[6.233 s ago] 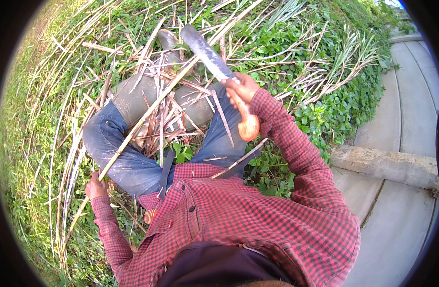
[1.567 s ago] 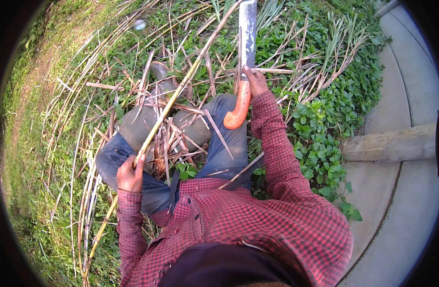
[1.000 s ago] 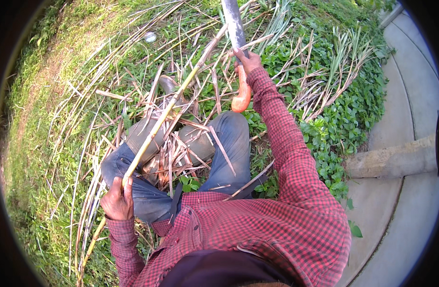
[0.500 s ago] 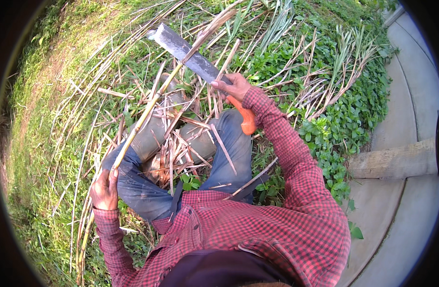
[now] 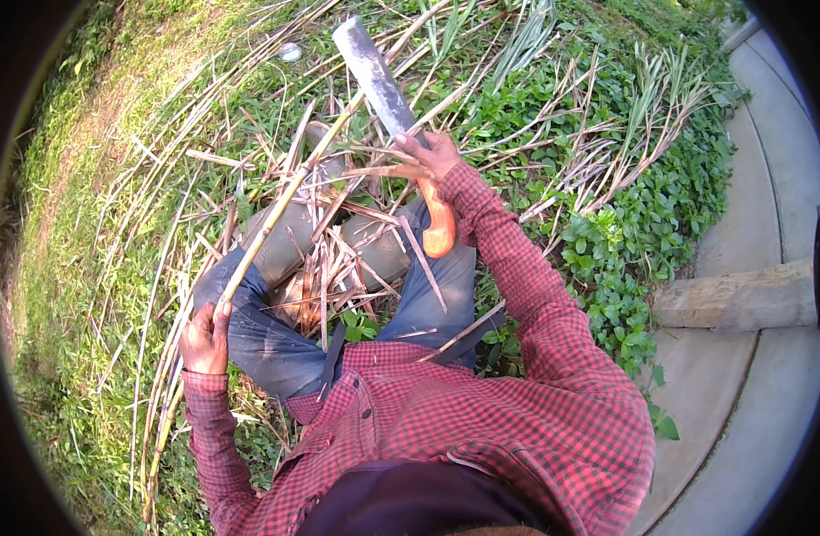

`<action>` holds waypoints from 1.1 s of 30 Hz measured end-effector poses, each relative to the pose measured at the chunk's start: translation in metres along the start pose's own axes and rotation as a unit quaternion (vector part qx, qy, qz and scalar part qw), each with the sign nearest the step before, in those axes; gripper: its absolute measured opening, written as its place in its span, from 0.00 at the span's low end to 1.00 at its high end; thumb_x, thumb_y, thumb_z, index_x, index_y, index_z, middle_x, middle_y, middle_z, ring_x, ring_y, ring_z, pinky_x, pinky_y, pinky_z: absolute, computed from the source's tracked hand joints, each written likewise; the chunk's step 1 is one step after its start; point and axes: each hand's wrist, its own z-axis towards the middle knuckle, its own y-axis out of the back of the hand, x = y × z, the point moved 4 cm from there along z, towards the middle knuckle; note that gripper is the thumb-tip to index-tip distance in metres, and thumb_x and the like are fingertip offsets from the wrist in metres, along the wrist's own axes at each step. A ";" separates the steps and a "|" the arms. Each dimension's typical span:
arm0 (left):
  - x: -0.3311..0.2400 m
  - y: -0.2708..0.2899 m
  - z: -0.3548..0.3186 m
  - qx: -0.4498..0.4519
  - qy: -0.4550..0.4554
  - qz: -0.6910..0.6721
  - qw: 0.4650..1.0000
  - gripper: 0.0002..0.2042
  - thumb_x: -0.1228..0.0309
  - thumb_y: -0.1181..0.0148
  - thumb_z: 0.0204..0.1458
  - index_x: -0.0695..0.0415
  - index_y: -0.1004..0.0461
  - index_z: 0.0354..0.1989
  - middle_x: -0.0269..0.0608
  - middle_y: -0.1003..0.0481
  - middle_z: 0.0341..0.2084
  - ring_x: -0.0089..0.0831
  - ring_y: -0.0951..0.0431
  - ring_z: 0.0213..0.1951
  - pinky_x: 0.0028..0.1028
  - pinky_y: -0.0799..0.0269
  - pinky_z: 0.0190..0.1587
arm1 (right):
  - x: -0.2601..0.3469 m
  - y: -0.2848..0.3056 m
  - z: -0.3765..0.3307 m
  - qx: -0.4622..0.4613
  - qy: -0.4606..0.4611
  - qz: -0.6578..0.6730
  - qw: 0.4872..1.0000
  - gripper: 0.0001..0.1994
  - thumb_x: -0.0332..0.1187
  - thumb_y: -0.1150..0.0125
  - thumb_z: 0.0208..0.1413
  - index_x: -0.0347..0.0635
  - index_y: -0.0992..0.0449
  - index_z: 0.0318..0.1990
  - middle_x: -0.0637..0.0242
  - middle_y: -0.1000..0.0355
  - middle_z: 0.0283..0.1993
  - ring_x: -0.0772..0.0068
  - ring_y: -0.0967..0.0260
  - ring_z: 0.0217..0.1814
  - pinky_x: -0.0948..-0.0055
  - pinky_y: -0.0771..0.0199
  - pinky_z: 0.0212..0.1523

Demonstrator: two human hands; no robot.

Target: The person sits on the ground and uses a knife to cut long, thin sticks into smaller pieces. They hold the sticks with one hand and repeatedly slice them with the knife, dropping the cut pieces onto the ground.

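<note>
A long thin yellowish cane stalk (image 5: 276, 210) slants up and to the right across my left leg. My left hand (image 5: 204, 339) is closed around its lower part. In my right hand (image 5: 435, 157) is a machete (image 5: 378, 76) with a dark, worn blade and a curved orange handle. Its blade points up, away from me, and overlaps the upper part of the stalk; whether they touch I cannot tell. A dry brown strip (image 5: 374, 170) sticks out leftward by the right-hand fingers. Split brown sheath pieces (image 5: 325, 268) are heaped over my boots and between my legs.
Long cut stalks (image 5: 164, 393) lie along the left side, curving toward the top. Dry and green leaves (image 5: 624, 143) are piled on low plants at the right. Concrete slabs (image 5: 740, 384) with a raised crosspiece (image 5: 736, 299) run along the right edge. Grass (image 5: 79, 268) covers the left.
The machete has turned more upright, its tip moving right and its handle shifting left. A dry strip now projects beside my right hand. My left hand has moved slightly right, still on the stalk.
</note>
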 end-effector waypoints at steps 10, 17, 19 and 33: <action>-0.001 -0.056 -0.027 0.040 0.052 0.022 0.998 0.15 0.57 0.46 0.49 0.56 0.33 0.22 0.48 0.33 0.12 0.51 0.31 0.18 0.40 0.39 0.19 | -0.046 -0.011 -0.067 0.112 -0.101 -0.035 0.988 0.18 0.46 0.44 0.52 0.36 0.28 0.35 0.69 0.33 0.20 0.81 0.36 0.18 0.80 0.34 0.16; -0.010 -0.058 -0.044 0.058 0.056 0.015 0.997 0.14 0.58 0.45 0.49 0.56 0.35 0.22 0.47 0.32 0.12 0.49 0.30 0.19 0.39 0.39 0.20 | -0.047 0.117 -0.042 -0.243 -0.101 -0.046 0.964 0.21 0.49 0.44 0.50 0.37 0.32 0.36 0.65 0.32 0.18 0.75 0.35 0.14 0.76 0.34 0.14; -0.018 -0.060 -0.045 0.054 0.059 -0.004 0.997 0.14 0.59 0.45 0.49 0.56 0.35 0.22 0.46 0.32 0.13 0.47 0.30 0.19 0.38 0.38 0.20 | -0.076 0.164 -0.045 -0.233 -0.103 -0.113 0.960 0.18 0.42 0.40 0.48 0.33 0.30 0.35 0.63 0.32 0.20 0.73 0.34 0.15 0.75 0.32 0.16; -0.018 -0.099 -0.069 0.094 0.068 -0.009 0.993 0.15 0.57 0.50 0.52 0.58 0.33 0.25 0.51 0.31 0.15 0.52 0.29 0.21 0.42 0.39 0.23 | 0.014 0.140 -0.006 -0.066 -0.129 0.032 0.989 0.27 0.25 0.54 0.50 0.40 0.48 0.60 0.59 0.33 0.23 0.68 0.34 0.17 0.73 0.30 0.17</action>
